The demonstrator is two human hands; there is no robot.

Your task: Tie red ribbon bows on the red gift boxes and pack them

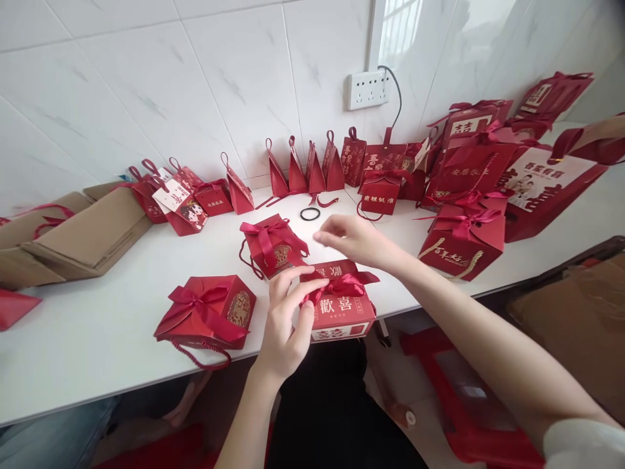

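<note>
A red gift box (342,317) with white lettering sits at the table's front edge, a satin ribbon bow (347,284) across its top. My left hand (286,319) is at its left side, thumb and fingers closed on the left part of the bow. Above the back of the box hangs my right hand (354,238), fingers loosely bent and apart, with nothing visible in them. Just behind stands another red ribboned box (268,251). To the left lies a larger red box (205,312) with a bow and a rope handle.
Small red bags (317,166) line the wall, near a black ring (310,213). Red boxes (463,238) crowd the right side. An open cardboard box (92,228) stands left. Another person's hand (605,130) holds a strap at far right. A red stool (469,397) is below.
</note>
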